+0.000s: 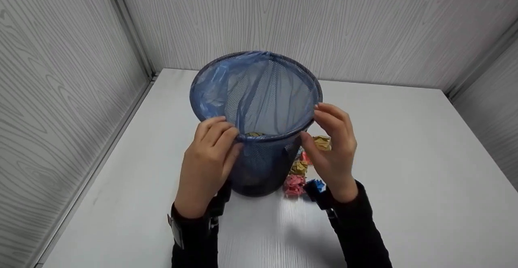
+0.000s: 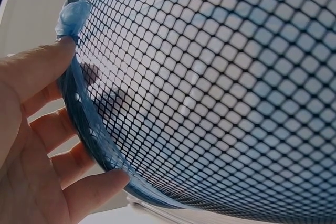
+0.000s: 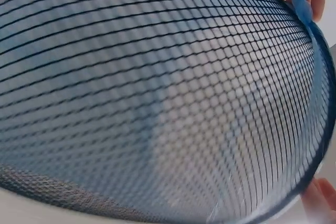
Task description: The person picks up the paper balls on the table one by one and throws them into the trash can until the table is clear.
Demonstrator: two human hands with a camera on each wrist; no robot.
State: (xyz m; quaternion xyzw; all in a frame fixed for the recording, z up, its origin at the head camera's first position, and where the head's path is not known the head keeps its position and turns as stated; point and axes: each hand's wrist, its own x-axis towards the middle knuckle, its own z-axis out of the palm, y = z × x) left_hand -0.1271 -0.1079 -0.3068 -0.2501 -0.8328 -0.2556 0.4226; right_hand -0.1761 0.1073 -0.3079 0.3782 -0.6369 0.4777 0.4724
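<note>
A black mesh wastebasket (image 1: 259, 181) stands upright with a translucent blue trash bag (image 1: 275, 94) lining it and folded over its rim. My left hand (image 1: 208, 160) pinches the bag and rim at the near left, thumb outside and fingers over the edge. In the left wrist view the left thumb (image 2: 44, 64) presses below a bunched knot of blue plastic (image 2: 73, 17). At the near right of the rim, my right hand (image 1: 334, 148) holds the bag's edge between thumb and bent fingers. Only its fingertips (image 3: 320, 200) show in the right wrist view. Something yellowish (image 1: 255, 134) shows low inside the bag.
Crumpled paper balls lie to the right of the basket, partly behind my right hand: a pink one (image 1: 294, 185), yellow ones (image 1: 299, 167), a blue one (image 1: 318, 185) and a red one (image 1: 306, 158). White wood-grain walls (image 1: 364, 29) enclose the white table (image 1: 417, 171).
</note>
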